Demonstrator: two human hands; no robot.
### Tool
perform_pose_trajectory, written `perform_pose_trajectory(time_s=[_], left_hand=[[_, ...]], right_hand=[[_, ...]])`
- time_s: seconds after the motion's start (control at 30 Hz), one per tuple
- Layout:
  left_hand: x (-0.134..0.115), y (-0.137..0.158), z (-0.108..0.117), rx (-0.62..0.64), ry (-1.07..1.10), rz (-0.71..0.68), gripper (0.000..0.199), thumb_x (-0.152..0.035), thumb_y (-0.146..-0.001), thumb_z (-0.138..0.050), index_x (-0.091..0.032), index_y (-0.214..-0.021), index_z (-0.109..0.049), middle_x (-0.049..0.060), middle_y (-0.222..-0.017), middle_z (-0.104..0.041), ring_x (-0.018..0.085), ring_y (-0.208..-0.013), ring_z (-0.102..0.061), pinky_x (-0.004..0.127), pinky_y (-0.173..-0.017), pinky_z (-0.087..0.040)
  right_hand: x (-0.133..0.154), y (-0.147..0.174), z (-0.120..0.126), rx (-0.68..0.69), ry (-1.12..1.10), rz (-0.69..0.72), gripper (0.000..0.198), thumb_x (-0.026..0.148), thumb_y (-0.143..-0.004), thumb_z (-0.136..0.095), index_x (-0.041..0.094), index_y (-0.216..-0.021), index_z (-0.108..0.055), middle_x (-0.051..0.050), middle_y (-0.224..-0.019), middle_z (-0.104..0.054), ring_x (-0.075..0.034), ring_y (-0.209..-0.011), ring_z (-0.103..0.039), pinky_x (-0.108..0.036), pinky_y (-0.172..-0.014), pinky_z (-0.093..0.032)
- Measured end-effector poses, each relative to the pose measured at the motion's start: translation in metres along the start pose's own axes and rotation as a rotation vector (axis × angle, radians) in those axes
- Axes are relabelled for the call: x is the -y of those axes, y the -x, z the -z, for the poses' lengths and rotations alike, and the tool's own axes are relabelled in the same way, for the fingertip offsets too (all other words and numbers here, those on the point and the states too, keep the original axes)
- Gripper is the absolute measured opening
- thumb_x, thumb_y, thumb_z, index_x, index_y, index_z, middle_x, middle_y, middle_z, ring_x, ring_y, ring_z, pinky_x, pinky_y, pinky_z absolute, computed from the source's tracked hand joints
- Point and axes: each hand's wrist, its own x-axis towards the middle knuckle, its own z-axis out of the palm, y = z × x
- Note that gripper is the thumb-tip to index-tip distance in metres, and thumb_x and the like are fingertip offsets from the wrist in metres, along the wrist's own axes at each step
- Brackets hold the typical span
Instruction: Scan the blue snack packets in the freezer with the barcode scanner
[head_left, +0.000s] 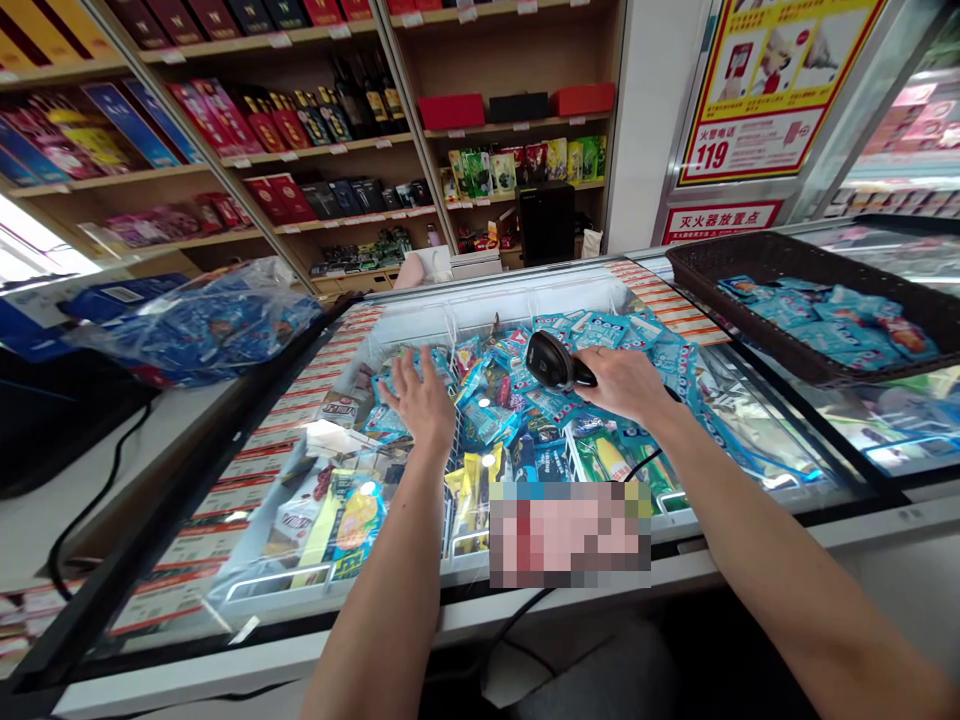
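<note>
R hand [624, 383] wraps scanner [551, 362] by its handle, prob. to leave head free over blue pkts [596, 328]; L hand [420, 397] empty, fingers wide, above freezer [187, 672], contact unclear.

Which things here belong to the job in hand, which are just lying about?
In the job:
Black scanner, held in the right hand
Blue packets, near the open left hand

Seemingly just around:
Wall poster
Red box on a shelf
Brown basket (similar packets inside; may be linked)

Scanner [550, 360] over pkts [491, 422], basket [806, 265] R, bag [206, 325] L, shelves [514, 65] behind.
</note>
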Motion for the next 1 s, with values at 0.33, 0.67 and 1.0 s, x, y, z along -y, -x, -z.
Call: perform_pose_trajectory(time_s=[0.33, 0.67, 1.0], left_hand=[[-0.006, 0.003, -0.006, 0.191, 0.025, -0.236, 0.037, -0.037, -0.091, -0.030, -0.028, -0.105, -0.063, 0.006, -0.111, -0.064, 0.024, -0.120, -0.047, 0.055, -0.110, 0.005], [-0.030, 0.005, -0.011, 0.447, 0.278, -0.617, 0.043, -0.042, -0.092, -0.028, -0.032, -0.132, -0.042, -0.002, -0.139, -0.044, 0.018, -0.133, -0.033, 0.046, -0.112, -0.014], [-0.023, 0.006, -0.007, 0.266, 0.166, -0.317, 0.048, -0.058, -0.084, -0.039, -0.021, -0.107, -0.059, 0.010, -0.112, -0.062, 0.026, -0.108, -0.053, 0.040, -0.091, -0.038]], right_hand=[[-0.003, 0.000, -0.001, -0.016, 0.017, 0.000, 0.026, 0.035, -0.081, -0.052, 0.018, -0.101, -0.056, -0.007, -0.093, -0.067, -0.020, -0.078, -0.061, -0.028, -0.059, -0.034], [-0.003, 0.000, 0.001, 0.014, 0.041, -0.047, 0.032, 0.037, -0.082, -0.053, 0.018, -0.108, -0.056, -0.007, -0.097, -0.067, -0.021, -0.082, -0.062, -0.029, -0.062, -0.037], [0.001, -0.001, -0.001, 0.010, 0.046, -0.039, 0.030, 0.035, -0.082, -0.052, 0.018, -0.105, -0.056, -0.007, -0.093, -0.067, -0.020, -0.078, -0.061, -0.028, -0.060, -0.035]])
